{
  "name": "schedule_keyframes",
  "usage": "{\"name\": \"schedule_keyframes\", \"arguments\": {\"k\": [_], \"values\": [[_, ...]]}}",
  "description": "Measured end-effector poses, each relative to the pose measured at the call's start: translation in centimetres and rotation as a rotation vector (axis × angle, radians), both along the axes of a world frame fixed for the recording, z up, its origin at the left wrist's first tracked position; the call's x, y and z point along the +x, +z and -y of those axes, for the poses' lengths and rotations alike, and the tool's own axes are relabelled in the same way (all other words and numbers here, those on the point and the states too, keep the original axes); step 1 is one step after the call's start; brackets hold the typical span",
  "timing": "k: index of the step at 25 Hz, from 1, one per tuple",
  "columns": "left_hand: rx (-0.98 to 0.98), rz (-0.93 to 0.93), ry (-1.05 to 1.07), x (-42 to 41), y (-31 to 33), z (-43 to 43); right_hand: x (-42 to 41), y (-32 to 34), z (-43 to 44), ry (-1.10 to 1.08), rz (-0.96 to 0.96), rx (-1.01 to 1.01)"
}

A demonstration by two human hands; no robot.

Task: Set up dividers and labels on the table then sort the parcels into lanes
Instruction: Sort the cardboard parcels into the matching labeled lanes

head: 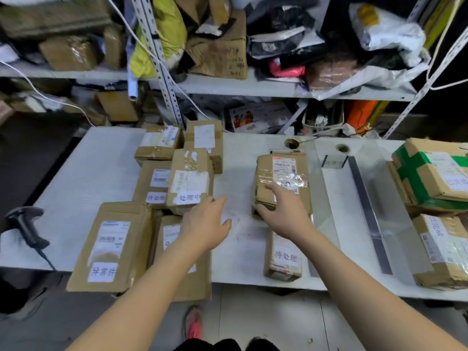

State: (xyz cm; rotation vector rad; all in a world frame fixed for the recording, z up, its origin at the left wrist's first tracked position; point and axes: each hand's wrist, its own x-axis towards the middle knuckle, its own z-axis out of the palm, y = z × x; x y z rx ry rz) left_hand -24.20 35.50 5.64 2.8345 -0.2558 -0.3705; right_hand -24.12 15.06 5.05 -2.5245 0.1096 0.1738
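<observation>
white table [96, 168] across the middle of the frame, shelving [253, 86] stuffed with bags and boxes along the top. the one we're on is the brown parcel [283, 173] just right of centre. it lies flat on the table with its long side running away from us. another parcel tagged 待处理 [283, 257] sits right below it in the frame, at the table's near edge.

handling, our guess: smallish and probably light, so one hand should manage. the cardboard looks soft and a bit crushed, so it'll give if squeezed. the tape patch is glossy and likely slick, so we'd keep off it. we'd take the long sides near the lower end, thumb one side and fingers the other, or scoop under that near edge.

looks: creased kraft cardboard with a dented near edge, a white shipping label up top and a mess of shiny clear tape over the middle. if it has a lane tag, we can't see it.

right hand [281, 211] is spread wide over the parcel's near end, fingers lying on top, thumb out by the lower left corner. it's touching, not clamped as far as we can tell. left hand [207, 224] hangs open over bare table at centre, fingers straight, holding nothing, just beside the pile of parcels [190, 178] at centre left. clear divider with a grey strip [369, 211] stands off to the right.
</observation>
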Motion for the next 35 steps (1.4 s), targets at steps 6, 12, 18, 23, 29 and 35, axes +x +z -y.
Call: {"name": "schedule_keyframes", "arguments": {"k": [6,12,18,23,29,35], "values": [[0.180,0.171,0.074,4.6,3.4,-8.9,5.0,1.7,-6.2,0.176,0.004,-0.166],[0.220,0.132,0.069,9.0,-0.3,-14.5,7.9,1.1,-12.1,0.201,-0.036,-0.179],[0.039,-0.006,-0.008,11.3,-3.8,-15.7,9.4,-1.0,-16.0,0.075,-0.191,-0.060],[-0.330,-0.208,0.090,11.7,-5.4,-15.0,8.9,-1.9,-16.8,-0.130,-0.176,0.215],[-0.463,-0.183,0.184,11.5,-4.9,-13.7,8.0,-1.4,-17.1,-0.246,-0.138,0.444],[-0.492,-0.084,0.148,11.2,-1.3,-11.6,7.2,0.6,-15.0,-0.294,-0.043,0.554]]}}
